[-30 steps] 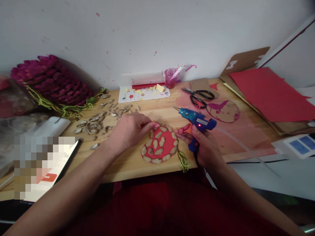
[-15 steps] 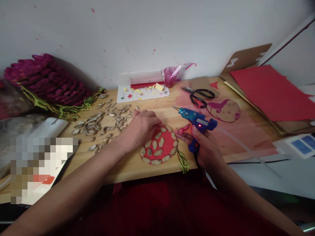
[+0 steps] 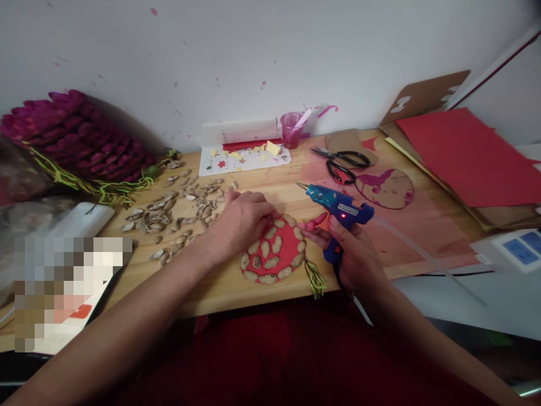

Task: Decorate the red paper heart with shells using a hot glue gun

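Observation:
A red disc (image 3: 287,241) rimmed with peanut shells lies at the table's front edge, with several more shells inside the ring. Green yarn (image 3: 315,277) hangs from its right side. My left hand (image 3: 247,217) rests over the disc's upper left edge, fingers bent and pressed together; what they hold, if anything, is hidden. In my right hand (image 3: 355,251) is a blue glue gun (image 3: 333,204), its nozzle pointing up and left and a red light lit. Some fingers of that hand reach toward the disc's right rim.
Loose peanut shells (image 3: 160,211) are scattered left of the disc. Black scissors (image 3: 342,160), a cardboard circle (image 3: 391,189) and red sheets (image 3: 460,158) lie to the right. A pink cup (image 3: 291,132) stands by the wall near a sticker sheet (image 3: 249,163). Purple shell craft (image 3: 80,141) leans at left.
The view has shifted very slightly. Both hands keep nearly the same places, the right one still around the glue gun.

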### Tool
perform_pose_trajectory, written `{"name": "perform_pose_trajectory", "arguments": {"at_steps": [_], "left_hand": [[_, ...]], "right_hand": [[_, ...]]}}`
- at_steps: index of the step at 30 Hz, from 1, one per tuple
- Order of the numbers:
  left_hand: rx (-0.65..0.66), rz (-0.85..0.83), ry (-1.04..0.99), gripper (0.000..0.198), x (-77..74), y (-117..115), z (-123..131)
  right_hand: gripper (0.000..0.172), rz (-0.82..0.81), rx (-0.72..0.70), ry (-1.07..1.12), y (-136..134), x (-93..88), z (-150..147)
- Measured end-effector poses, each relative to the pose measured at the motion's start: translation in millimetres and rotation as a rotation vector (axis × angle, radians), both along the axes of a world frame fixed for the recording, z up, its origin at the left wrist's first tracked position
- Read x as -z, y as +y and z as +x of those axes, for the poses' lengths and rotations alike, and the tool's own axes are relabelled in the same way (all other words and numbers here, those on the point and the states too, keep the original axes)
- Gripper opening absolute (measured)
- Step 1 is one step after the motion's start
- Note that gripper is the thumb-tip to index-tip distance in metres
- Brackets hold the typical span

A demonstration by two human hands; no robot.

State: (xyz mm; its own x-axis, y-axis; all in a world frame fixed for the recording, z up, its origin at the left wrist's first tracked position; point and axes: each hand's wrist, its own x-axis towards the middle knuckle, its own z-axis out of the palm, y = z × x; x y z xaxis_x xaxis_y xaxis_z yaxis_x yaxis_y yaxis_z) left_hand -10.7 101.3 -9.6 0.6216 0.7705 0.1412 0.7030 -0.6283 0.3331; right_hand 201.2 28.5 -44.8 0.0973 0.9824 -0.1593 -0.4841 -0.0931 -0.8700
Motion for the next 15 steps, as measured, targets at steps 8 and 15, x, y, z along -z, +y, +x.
{"name": "perform_pose_trajectory", "arguments": {"at_steps": [8, 15], "left_hand": [[0.056, 0.142, -0.098, 0.020, -1.3, 7.6, -7.0], [0.106, 0.121, -0.068, 0.018, -1.8, 6.2, -3.4]], "right_hand": [[0.017, -0.009, 0.010, -0.019, -0.2, -2.8, -1.4], [0.019, -0.013, -0.001, -0.012, 0.0, -2.2, -0.5]]}}
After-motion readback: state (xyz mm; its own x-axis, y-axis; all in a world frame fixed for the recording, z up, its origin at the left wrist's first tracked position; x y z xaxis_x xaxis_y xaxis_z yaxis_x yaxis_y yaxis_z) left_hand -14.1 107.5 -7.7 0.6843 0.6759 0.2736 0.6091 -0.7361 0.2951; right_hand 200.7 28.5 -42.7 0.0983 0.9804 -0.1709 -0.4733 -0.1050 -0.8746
